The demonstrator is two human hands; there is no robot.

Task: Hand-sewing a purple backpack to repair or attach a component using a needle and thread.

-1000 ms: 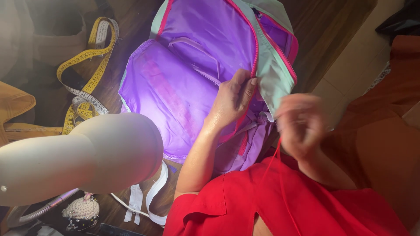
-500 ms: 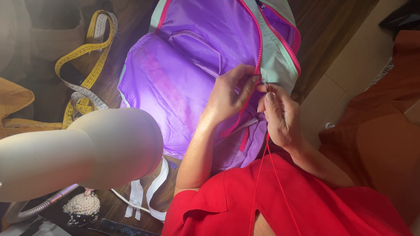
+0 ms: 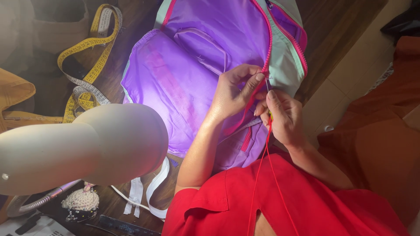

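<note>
An opened purple backpack (image 3: 188, 74) with a pink zipper (image 3: 267, 48) and pale green trim lies on a dark wooden table (image 3: 332, 26). My left hand (image 3: 234, 91) pinches the backpack's zipper edge between thumb and fingers. My right hand (image 3: 282, 116) is right beside it, fingers closed on a thin needle (image 3: 267, 86) at the zipper seam. A doubled red thread (image 3: 262, 175) runs from that hand down over my red top.
A beige lamp head (image 3: 87, 148) fills the lower left, lighting the bag. A yellow tape measure (image 3: 85, 65) curls at the upper left. A white zipper strip (image 3: 151, 192) and a crocheted pincushion (image 3: 79, 203) lie near the table's front edge. Orange-brown fabric (image 3: 385, 144) is at right.
My right hand has come up from beside the bag to the zipper edge, meeting my left hand; the red thread now hangs taut from it.
</note>
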